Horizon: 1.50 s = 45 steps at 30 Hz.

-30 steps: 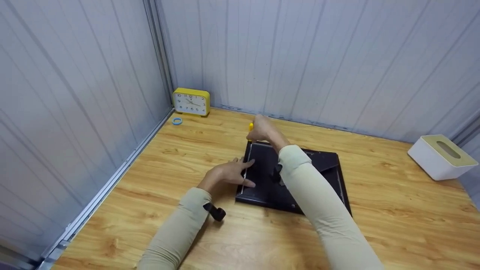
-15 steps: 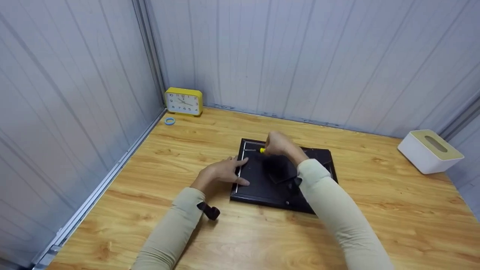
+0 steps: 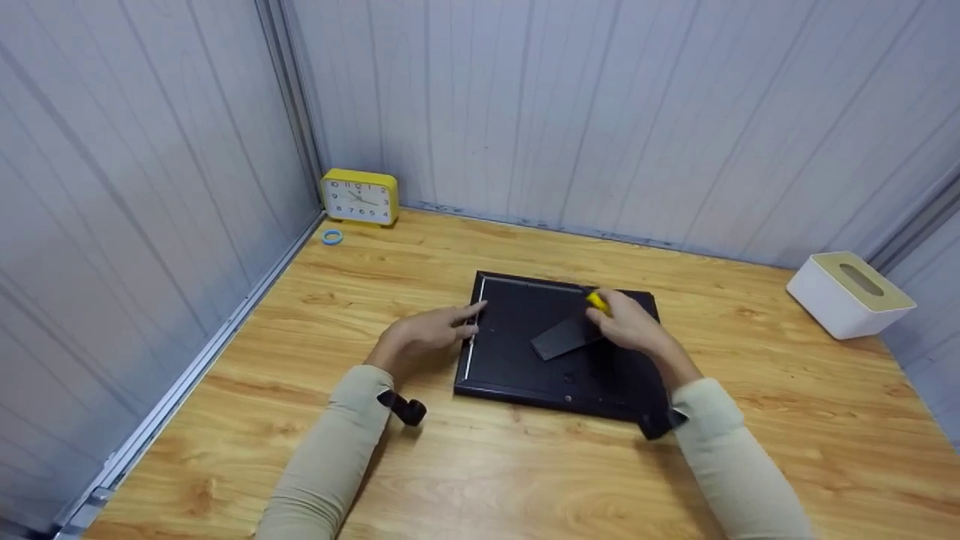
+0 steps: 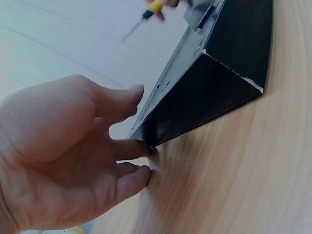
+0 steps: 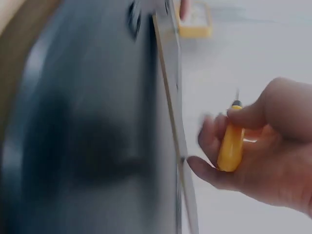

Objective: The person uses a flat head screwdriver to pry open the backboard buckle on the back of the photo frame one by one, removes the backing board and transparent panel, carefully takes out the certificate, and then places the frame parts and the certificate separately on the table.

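Observation:
A black picture frame (image 3: 514, 315) lies back side up on the wooden table, its support leg (image 3: 561, 340) slanting across the back panel. My right hand (image 3: 634, 324) holds a screwdriver (image 5: 231, 146) by its yellow handle, above the frame's right half. In the right wrist view the thumb and fingers close round that handle, and the thin shaft points away from the palm. My left hand (image 3: 429, 331) is at the frame's left edge with fingers loosely bent. In the left wrist view its fingertips (image 4: 139, 178) are low by the frame's side and the thumb stands near the upper edge.
A yellow clock (image 3: 360, 196) stands in the back left corner, with a small blue ring (image 3: 332, 237) before it. At the right sits a white tissue box (image 3: 847, 296) with a wood-coloured lid. Panelled walls border the table at the back and left.
My right hand has moved with the screwdriver from the frame's far left corner rightward and nearer, over the right half. My left hand stays by the left edge. The head view has shifted slightly.

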Each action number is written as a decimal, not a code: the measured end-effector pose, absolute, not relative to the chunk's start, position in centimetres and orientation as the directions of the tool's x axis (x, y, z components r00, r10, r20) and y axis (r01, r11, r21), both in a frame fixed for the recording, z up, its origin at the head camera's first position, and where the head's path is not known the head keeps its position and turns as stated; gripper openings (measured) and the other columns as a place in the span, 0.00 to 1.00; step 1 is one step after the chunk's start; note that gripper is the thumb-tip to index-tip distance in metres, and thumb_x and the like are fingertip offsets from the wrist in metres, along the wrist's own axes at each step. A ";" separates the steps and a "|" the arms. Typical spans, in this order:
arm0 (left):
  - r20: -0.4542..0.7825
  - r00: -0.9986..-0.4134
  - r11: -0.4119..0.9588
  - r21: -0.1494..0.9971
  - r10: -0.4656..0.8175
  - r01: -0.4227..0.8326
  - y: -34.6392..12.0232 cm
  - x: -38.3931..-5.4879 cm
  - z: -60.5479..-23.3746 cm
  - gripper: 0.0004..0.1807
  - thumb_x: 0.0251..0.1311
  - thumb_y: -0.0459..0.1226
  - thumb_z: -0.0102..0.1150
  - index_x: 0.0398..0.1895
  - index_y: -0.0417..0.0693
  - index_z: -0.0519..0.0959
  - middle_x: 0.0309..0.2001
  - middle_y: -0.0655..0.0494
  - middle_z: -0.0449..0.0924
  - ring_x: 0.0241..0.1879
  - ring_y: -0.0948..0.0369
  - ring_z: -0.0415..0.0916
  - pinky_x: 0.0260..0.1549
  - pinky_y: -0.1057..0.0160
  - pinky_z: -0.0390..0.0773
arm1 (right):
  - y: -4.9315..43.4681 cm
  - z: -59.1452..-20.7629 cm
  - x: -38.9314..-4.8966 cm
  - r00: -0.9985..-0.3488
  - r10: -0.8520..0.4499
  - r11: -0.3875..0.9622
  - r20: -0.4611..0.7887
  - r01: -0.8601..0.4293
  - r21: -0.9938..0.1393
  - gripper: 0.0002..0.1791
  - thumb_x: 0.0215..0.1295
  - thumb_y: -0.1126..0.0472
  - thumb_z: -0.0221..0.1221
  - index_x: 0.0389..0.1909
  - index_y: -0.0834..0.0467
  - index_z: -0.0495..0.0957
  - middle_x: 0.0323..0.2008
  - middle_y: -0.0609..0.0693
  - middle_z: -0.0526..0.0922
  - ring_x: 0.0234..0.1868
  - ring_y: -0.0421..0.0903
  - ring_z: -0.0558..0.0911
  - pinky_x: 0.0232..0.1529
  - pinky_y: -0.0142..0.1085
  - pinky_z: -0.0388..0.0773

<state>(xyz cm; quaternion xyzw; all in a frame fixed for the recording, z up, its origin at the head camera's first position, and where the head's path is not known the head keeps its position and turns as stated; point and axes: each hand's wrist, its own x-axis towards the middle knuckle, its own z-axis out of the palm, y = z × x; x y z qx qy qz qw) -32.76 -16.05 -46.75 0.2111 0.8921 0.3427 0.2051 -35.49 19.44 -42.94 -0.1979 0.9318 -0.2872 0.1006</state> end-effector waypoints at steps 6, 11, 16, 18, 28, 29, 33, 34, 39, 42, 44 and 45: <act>-0.230 -0.851 0.626 0.767 0.472 0.140 -15.7 -32.7 -47.0 0.36 0.79 0.50 0.41 0.82 0.64 0.37 0.80 0.50 0.40 0.77 0.50 0.43 0.74 0.52 0.44 | 26.4 -43.1 -33.2 -0.925 -0.359 0.772 -0.123 -0.220 -0.596 0.65 0.58 0.36 0.68 0.79 0.67 0.40 0.66 0.75 0.64 0.56 0.70 0.73 0.57 0.58 0.72; -0.250 -0.847 0.668 0.728 0.469 0.155 -15.2 -32.6 -46.9 0.48 0.71 0.53 0.55 0.82 0.60 0.35 0.80 0.43 0.31 0.77 0.47 0.43 0.73 0.48 0.46 | 29.2 -43.6 -31.7 -0.895 -0.392 0.789 -0.212 -0.208 -0.579 0.69 0.49 0.41 0.76 0.78 0.69 0.43 0.69 0.76 0.59 0.62 0.69 0.70 0.57 0.58 0.72; -0.211 -0.872 0.698 0.691 0.442 0.187 -15.1 -32.9 -47.0 0.59 0.61 0.53 0.67 0.82 0.52 0.34 0.78 0.37 0.23 0.77 0.44 0.37 0.73 0.47 0.48 | 29.2 -44.3 -31.4 -0.858 -0.431 0.802 -0.280 -0.222 -0.555 0.71 0.46 0.46 0.78 0.77 0.70 0.40 0.73 0.75 0.52 0.69 0.69 0.62 0.63 0.59 0.66; -0.210 -0.883 0.709 0.683 0.421 0.176 -15.2 -32.7 -46.9 0.66 0.55 0.54 0.73 0.81 0.51 0.32 0.78 0.37 0.21 0.77 0.44 0.30 0.73 0.46 0.47 | 29.0 -44.4 -31.7 -0.855 -0.427 0.804 -0.296 -0.209 -0.557 0.71 0.47 0.49 0.78 0.78 0.69 0.38 0.73 0.75 0.50 0.69 0.69 0.63 0.64 0.60 0.65; -0.281 -0.897 0.858 0.483 0.342 0.176 -15.6 -31.6 -44.9 0.74 0.47 0.65 0.71 0.81 0.50 0.29 0.79 0.40 0.21 0.76 0.39 0.25 0.70 0.36 0.43 | 26.9 -43.7 -31.7 -0.931 -0.299 0.846 -0.209 -0.157 -0.510 0.59 0.62 0.46 0.69 0.77 0.70 0.42 0.70 0.75 0.60 0.65 0.67 0.68 0.64 0.60 0.65; -0.251 -0.914 0.846 0.511 0.317 0.153 -15.8 -31.8 -45.0 0.70 0.52 0.64 0.68 0.81 0.48 0.31 0.79 0.40 0.24 0.77 0.40 0.27 0.71 0.38 0.41 | 26.6 -43.6 -31.2 -0.936 -0.293 0.848 -0.193 -0.161 -0.504 0.58 0.63 0.43 0.67 0.77 0.71 0.44 0.68 0.75 0.63 0.64 0.67 0.70 0.63 0.58 0.67; -0.123 -0.955 0.793 0.591 0.268 0.147 -16.5 -32.9 -45.9 0.47 0.72 0.52 0.54 0.80 0.38 0.43 0.78 0.37 0.44 0.76 0.42 0.43 0.73 0.45 0.45 | 24.9 -43.7 -29.1 -0.941 -0.270 0.878 -0.202 -0.155 -0.453 0.64 0.58 0.29 0.63 0.73 0.77 0.49 0.66 0.76 0.66 0.61 0.63 0.73 0.59 0.58 0.69; -0.076 -0.961 0.792 0.586 0.267 0.173 -16.6 -33.2 -46.1 0.41 0.74 0.48 0.52 0.79 0.36 0.49 0.76 0.36 0.52 0.75 0.42 0.49 0.72 0.46 0.50 | 24.6 -43.8 -28.7 -0.942 -0.259 0.887 -0.212 -0.145 -0.438 0.67 0.55 0.28 0.64 0.73 0.78 0.50 0.65 0.75 0.67 0.60 0.63 0.74 0.59 0.59 0.68; 0.058 -0.963 0.794 0.554 0.263 0.250 -17.0 -33.6 -45.8 0.19 0.72 0.33 0.54 0.63 0.36 0.76 0.55 0.39 0.81 0.56 0.45 0.77 0.58 0.47 0.74 | 24.9 -44.1 -28.7 -0.953 -0.224 0.902 -0.206 -0.123 -0.413 0.63 0.49 0.33 0.72 0.69 0.77 0.60 0.62 0.73 0.72 0.61 0.65 0.74 0.59 0.66 0.62; -0.055 -0.940 0.711 0.670 0.337 0.216 -17.5 -33.0 -45.4 0.22 0.66 0.28 0.61 0.63 0.43 0.79 0.41 0.45 0.86 0.43 0.50 0.82 0.49 0.52 0.79 | 26.2 -44.1 -29.5 -0.945 -0.253 0.879 -0.207 -0.135 -0.458 0.56 0.51 0.42 0.75 0.68 0.77 0.61 0.59 0.74 0.74 0.58 0.63 0.75 0.59 0.61 0.67; -0.150 -0.894 0.634 0.754 0.421 0.172 -17.6 -32.6 -45.3 0.30 0.61 0.25 0.65 0.67 0.47 0.75 0.37 0.48 0.85 0.38 0.54 0.82 0.46 0.55 0.80 | 27.1 -44.2 -30.0 -0.935 -0.267 0.855 -0.234 -0.117 -0.506 0.55 0.55 0.48 0.74 0.70 0.78 0.57 0.64 0.76 0.69 0.59 0.61 0.73 0.61 0.56 0.69; -0.193 -0.867 0.604 0.784 0.460 0.146 -17.6 -32.5 -45.3 0.35 0.59 0.24 0.66 0.70 0.49 0.72 0.37 0.48 0.85 0.38 0.54 0.83 0.45 0.56 0.81 | 27.5 -44.4 -30.2 -0.931 -0.273 0.841 -0.244 -0.108 -0.530 0.54 0.57 0.50 0.73 0.71 0.78 0.55 0.66 0.76 0.65 0.58 0.61 0.73 0.61 0.53 0.69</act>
